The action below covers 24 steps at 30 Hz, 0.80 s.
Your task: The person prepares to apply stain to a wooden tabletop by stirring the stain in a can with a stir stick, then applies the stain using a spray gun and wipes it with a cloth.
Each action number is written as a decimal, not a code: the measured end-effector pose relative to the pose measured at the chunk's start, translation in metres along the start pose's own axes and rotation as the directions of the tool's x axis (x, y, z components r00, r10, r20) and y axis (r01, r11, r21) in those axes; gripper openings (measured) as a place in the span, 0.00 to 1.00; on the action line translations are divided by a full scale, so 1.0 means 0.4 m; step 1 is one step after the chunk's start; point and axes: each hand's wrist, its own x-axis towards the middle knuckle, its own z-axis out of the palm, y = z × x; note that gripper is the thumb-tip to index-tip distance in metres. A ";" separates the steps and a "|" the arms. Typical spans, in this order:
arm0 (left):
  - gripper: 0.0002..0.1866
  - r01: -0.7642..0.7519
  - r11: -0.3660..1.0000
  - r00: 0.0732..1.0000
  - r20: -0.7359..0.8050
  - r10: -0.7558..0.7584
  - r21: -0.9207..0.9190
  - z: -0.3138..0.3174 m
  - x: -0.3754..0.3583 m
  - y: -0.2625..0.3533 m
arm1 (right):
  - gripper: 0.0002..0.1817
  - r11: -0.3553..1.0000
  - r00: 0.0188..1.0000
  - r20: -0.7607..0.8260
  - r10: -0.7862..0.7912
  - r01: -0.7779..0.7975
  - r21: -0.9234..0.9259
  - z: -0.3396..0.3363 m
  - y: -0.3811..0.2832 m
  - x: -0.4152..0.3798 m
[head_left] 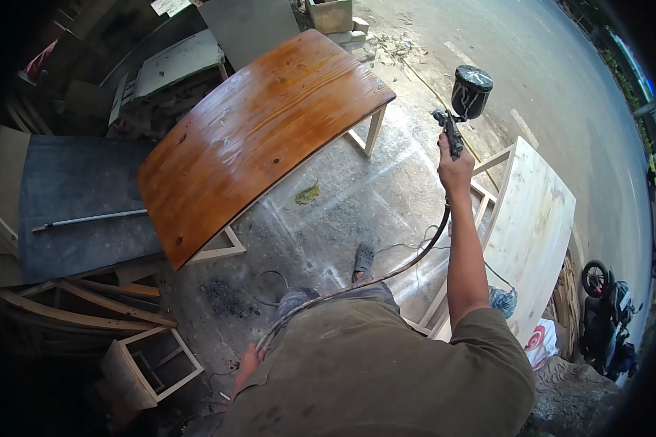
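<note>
Raised at the right, my right hand (pixel 455 172) is wrapped round the handle of a spray gun (pixel 452 135). A dark paint-spattered cup (pixel 471 93) sits on top of the gun. From the handle an air hose (pixel 424 253) curves down across my body to my left hand (pixel 248 363). That hand is low by my side, closed round the hose, with most of its fingers hidden. Ahead to the left stands a table with a glossy orange-brown wooden top (pixel 270 131). Its surface shows knots and bright reflections.
A table with a pale bare wood top (pixel 536 211) stands at my right. A dark board (pixel 87 197) with a thin rod (pixel 95 220) lies left. A small wooden frame (pixel 153 366), a leaf (pixel 307 194) and a loose cable (pixel 271 288) are low down. A motorcycle (pixel 608 320) stands by the road.
</note>
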 end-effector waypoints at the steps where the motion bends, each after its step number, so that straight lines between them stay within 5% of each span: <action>1: 0.26 0.066 0.997 0.997 -0.027 -0.067 -0.032 0.015 -0.068 0.059 | 0.25 1.000 1.000 0.008 -0.023 0.023 0.015 0.021 0.043 0.019; 5: 0.28 0.118 0.993 0.963 -0.244 -0.117 -0.011 0.184 -0.121 -0.014 | 0.24 0.999 0.997 0.063 -0.033 0.031 0.032 0.058 0.099 0.070; 11: 0.26 -0.042 0.883 0.992 -0.123 -0.018 -0.467 0.048 -0.184 0.234 | 0.19 0.983 0.990 0.043 -0.132 0.125 0.132 0.087 0.147 0.090; 17: 0.22 0.080 0.928 0.981 -0.137 -0.138 -0.364 -0.023 -0.184 0.444 | 0.18 0.963 0.985 0.170 -0.024 -0.023 0.269 0.114 0.222 0.104; 22: 0.20 0.125 0.949 0.975 -0.141 -0.171 -0.290 0.084 -0.064 0.346 | 0.18 0.780 0.969 0.245 0.020 -0.169 0.603 0.044 0.200 0.085; 24: 0.19 0.120 0.961 0.979 -0.130 -0.156 -0.248 0.105 -0.042 0.362 | 0.21 0.789 0.951 0.300 -0.080 -0.124 0.602 -0.010 0.203 0.081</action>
